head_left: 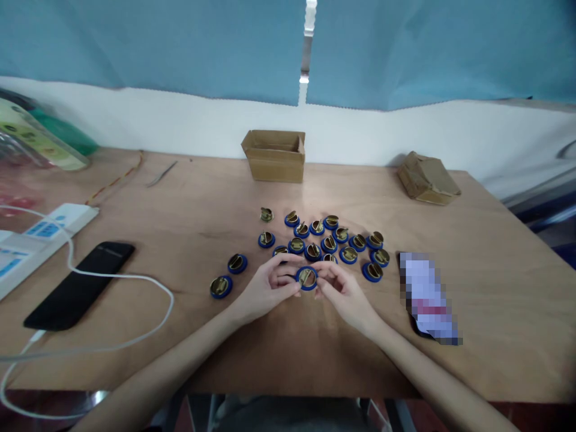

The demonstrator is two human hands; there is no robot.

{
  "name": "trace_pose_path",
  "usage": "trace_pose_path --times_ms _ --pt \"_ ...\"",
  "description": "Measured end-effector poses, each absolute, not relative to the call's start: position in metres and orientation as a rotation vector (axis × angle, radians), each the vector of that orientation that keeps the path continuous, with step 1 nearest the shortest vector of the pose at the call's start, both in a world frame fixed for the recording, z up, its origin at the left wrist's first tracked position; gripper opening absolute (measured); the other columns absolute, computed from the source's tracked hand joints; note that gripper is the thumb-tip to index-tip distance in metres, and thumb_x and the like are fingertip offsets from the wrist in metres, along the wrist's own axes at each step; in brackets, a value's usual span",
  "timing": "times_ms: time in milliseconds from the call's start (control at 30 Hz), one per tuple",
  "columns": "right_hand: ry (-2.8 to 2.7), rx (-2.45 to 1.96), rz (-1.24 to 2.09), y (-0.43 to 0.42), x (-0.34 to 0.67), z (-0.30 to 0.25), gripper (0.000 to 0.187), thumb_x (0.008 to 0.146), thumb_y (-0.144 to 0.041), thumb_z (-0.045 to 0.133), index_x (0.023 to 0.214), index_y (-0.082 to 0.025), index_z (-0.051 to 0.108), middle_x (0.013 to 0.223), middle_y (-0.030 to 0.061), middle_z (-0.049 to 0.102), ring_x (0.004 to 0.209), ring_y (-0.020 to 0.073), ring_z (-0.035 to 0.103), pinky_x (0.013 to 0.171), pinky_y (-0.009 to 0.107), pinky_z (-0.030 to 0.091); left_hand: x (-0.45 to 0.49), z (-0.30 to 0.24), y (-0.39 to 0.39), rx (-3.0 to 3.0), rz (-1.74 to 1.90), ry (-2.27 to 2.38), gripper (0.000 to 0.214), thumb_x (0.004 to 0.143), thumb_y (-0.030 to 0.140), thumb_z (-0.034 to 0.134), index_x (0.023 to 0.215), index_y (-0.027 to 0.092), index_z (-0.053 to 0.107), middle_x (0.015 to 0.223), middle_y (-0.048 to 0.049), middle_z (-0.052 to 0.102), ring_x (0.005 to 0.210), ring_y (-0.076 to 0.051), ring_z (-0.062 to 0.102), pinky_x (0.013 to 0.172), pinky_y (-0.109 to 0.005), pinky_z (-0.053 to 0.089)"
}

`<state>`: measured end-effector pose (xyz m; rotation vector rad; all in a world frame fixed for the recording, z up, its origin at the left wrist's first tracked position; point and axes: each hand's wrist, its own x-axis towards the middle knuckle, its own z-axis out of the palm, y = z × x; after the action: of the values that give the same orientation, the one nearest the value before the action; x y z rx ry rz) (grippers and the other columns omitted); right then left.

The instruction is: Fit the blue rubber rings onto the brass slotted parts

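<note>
Left hand (pixel 263 291), right hand (pixel 348 295) — blue-rimmed disc (pixel 306 278) held between, cardboard box (pixel 275 166) beyond

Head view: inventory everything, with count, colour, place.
Held disc: 1, blue-gold, between hands
Loose discs: about 18, blue-gold, middle
Small piece: 1, gold, beside discs
Dark phone: 1, black, left
Pixelated phone: 1, lilac screen, right
Open box: 1, brown, far middle
Crumpled box: 1, brown, far right
Power strip: 1, white, left
Cable: 1+, white, left
Thin tool: 1, grey, left
Cord: 1, orange, left
Packaging: several, mixed, far left
Table: 1, brown, beneath
Cloth: 1+, blue, back
Wall: 1, white, back
Blurred clutter: 1+, dark, right
Left hand: 1, holding disc
Right hand: 1, holding disc
</note>
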<state>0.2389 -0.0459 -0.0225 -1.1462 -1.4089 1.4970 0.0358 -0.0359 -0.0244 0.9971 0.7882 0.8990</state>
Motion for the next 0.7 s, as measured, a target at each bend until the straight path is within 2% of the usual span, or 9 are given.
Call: trace_pose_path --times_ms 100,200,300,433,600,700 --pt "-1.457 -1.152 1.426 -0.0478 0.2386 -0.0228 0.021 0.092 -0.032 0.059 0.11 -0.022 0.062 0.086 0.0008 0.067 0.071 0.0144 0.065 0.068 0.03 0.059 0.0361 -0.0239 -0.0361 1.002 0.884 0.796 0.05 0.08 0.02 0.08 0.125 0.018 0.059 0.096 -0.0052 0.076 0.071 -0.013 0.072 0.074 -0.028 0.062" --pt "-1.584 -1.173 1.238 -0.0509 0.2404 -0.0212 0.022 0.096 -0.029 0.055 0.117 -0.023 0.061 0.084 0.001 0.065 0.074 0.016 0.066 0.067 0.029 0.058 0.0369 -0.0256 -0.036 1.023 0.854 0.819 0.05 0.084 0.027 0.078 0.129 0.016 0.059 0.101 -0.0092 0.077 0.087 -0.02 0.077 0.082 -0.035 0.064" --pt "-1.759 -1.184 0.987 -0.0542 0.2428 -0.018 0.026 0.1 -0.026 0.051 0.125 -0.023 0.059 0.089 0.0039 0.067 0.077 0.0176 0.067 0.067 0.03 0.057 0.0382 -0.029 -0.0367 1.04 0.839 0.828 0.041 0.087 0.036 0.075 0.119 0.013 0.064 0.097 -0.0109 0.078 0.088 -0.024 0.078 0.08 -0.037 0.065" --pt "-1.943 -1.109 0.665 -0.0562 0.2445 -0.0166 0.026 0.102 -0.02 0.048 0.126 -0.024 0.057 0.106 0.0087 0.071 0.092 0.0219 0.07 0.081 0.037 0.059 0.0402 -0.0288 -0.0386 1.059 0.845 0.817 0.031 0.089 0.039 0.073 0.106 0.013 0.066 0.086 -0.0068 0.076 0.078 -0.02 0.076 0.076 -0.035 0.065" --pt "-2.038 -1.014 0.526 -0.0534 0.2457 -0.0183 0.027 0.102 -0.015 0.051 0.126 -0.026 0.056 0.111 0.0086 0.072 0.101 0.0249 0.068 0.089 0.044 0.056 0.0398 -0.0225 -0.0388 1.088 0.905 0.869 0.029 0.092 0.034 0.068 0.115 0.017 0.066 0.098 -0.0071 0.077 0.087 -0.019 0.075 0.086 -0.037 0.063" --pt "-2.069 -1.009 0.496 -0.0511 0.247 -0.0191 0.027 0.102 -0.015 0.052 0.125 -0.027 0.057 0.111 0.0092 0.07 0.103 0.0258 0.066 0.09 0.046 0.055 0.038 -0.0218 -0.0389 1.102 0.888 0.794 0.039 0.09 0.029 0.071 0.127 0.019 0.063 0.11 -0.009 0.076 0.099 -0.021 0.074 0.096 -0.039 0.058"
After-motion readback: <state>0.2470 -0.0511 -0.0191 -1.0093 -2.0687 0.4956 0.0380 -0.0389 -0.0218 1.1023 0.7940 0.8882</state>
